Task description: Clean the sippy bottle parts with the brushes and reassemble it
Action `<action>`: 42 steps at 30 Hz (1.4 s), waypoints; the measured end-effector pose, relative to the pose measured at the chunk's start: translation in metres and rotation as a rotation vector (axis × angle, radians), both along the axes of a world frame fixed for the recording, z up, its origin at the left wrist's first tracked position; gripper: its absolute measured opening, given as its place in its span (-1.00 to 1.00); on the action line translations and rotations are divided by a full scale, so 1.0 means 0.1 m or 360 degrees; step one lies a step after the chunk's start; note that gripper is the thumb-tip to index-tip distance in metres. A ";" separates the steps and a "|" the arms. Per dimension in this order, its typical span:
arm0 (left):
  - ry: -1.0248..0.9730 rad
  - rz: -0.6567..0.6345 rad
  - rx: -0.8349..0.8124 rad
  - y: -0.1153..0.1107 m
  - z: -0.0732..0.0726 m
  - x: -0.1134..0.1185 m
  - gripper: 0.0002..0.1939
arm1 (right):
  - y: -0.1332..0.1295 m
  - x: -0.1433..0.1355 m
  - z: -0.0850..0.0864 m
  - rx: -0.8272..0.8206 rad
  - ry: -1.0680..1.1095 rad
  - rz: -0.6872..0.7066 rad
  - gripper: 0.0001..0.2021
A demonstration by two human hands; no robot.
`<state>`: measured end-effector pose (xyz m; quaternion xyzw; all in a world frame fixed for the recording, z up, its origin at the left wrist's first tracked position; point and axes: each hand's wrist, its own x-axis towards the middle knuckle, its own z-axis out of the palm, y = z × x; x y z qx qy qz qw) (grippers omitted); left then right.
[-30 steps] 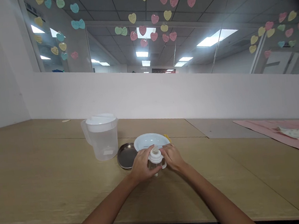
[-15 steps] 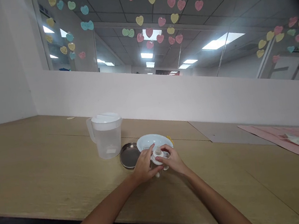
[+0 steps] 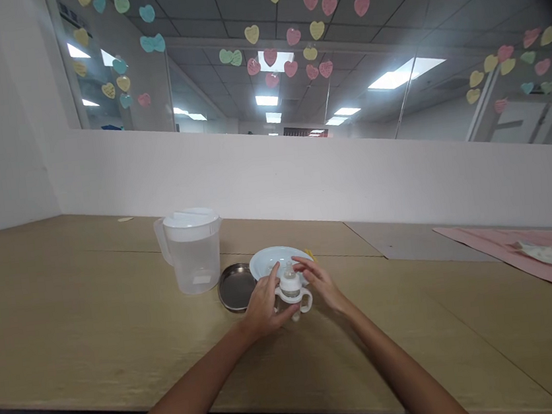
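A baby bottle (image 3: 291, 288) with a white collar, a clear teat and white side handles is upright in front of the bowl. Wrapped round its left side is my left hand (image 3: 263, 307), thumb across the front of the body. My right hand (image 3: 323, 286) is just right of the teat, fingers stretched out and apart, holding nothing. Behind the bottle stands a pale blue-white bowl (image 3: 266, 256), partly hidden by my hands. A round, shallow metal dish (image 3: 235, 290) lies beside the bowl, left of my left hand.
A lidded plastic jug (image 3: 195, 259) of clear liquid stands at the back left. Something yellow (image 3: 310, 254) shows behind the bowl. On the right are a grey sheet (image 3: 410, 245) and a pink cloth (image 3: 490, 249) with items on it. A white wall (image 3: 202, 169) borders the table.
My right hand has let go of the bottle's collar and opened, moving slightly right. The bottle's right handle now shows fully. My left hand stays round the bottle.
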<state>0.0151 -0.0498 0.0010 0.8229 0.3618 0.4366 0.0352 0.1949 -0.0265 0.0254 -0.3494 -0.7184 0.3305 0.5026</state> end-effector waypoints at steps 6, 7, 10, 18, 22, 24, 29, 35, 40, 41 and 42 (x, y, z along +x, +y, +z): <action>0.0017 -0.0017 0.0004 0.01 0.00 -0.01 -0.11 | -0.05 -0.07 0.07 -0.0141 -0.0040 0.0210 -0.61; 0.0023 -0.0023 0.0006 0.01 0.00 -0.01 -0.10 | -0.03 -0.05 0.09 -0.0174 0.0068 0.0220 -0.63; 0.0038 -0.0040 0.0011 0.00 0.02 -0.01 -0.11 | 0.01 0.02 0.14 -0.0285 0.0388 0.0180 -0.60; 0.0047 -0.0039 0.0025 -0.01 0.05 0.00 -0.13 | -0.04 0.05 0.22 -0.0531 0.1029 0.0423 -0.59; 0.0037 -0.0029 0.0017 -0.02 0.04 0.00 -0.14 | -0.01 0.10 0.24 -0.0512 0.1413 0.0479 -0.69; 0.0030 -0.0024 0.0009 -0.02 0.04 0.01 -0.14 | 0.02 0.13 0.23 -0.0476 0.1437 0.0470 -0.76; 0.0028 -0.0025 0.0004 -0.02 0.04 0.01 -0.17 | 0.12 0.18 0.17 -0.0356 0.1228 0.0286 -0.81; 0.0051 -0.0018 0.0011 -0.02 0.04 0.00 -0.20 | 0.23 0.21 0.07 -0.0400 0.1213 0.0139 -0.80; 0.0032 -0.0020 0.0025 -0.02 0.05 0.01 -0.23 | 0.30 0.19 -0.01 -0.0386 0.1060 0.0008 -0.78; 0.0028 -0.0016 0.0027 -0.02 0.05 0.01 -0.24 | 0.31 0.17 -0.02 -0.0343 0.0966 -0.0066 -0.74; 0.0027 -0.0010 0.0033 -0.02 0.05 0.00 -0.24 | 0.31 0.16 -0.04 -0.0289 0.0846 -0.0145 -0.69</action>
